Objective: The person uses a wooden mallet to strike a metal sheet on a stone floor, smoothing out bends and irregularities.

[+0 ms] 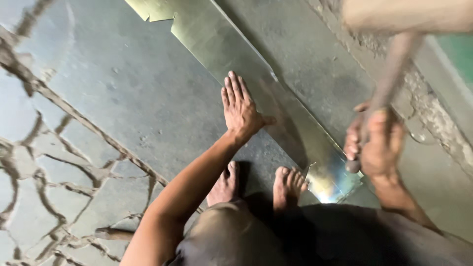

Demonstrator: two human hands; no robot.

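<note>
A long shiny metal sheet strip (217,44) lies diagonally on a dark floor, from the upper left down to the lower right. My left hand (240,109) rests flat with fingers spread, palm down at the strip's left edge. My right hand (377,145) is closed around the handle of a blurred wooden mallet (394,74) raised above the strip's near end (335,177). My bare feet (256,184) stand on the floor just below the strip.
The dark stone slab (128,93) under the sheet gives way to cracked paving (44,172) at the left. A rough crumbling edge and a green surface (458,59) lie at the upper right.
</note>
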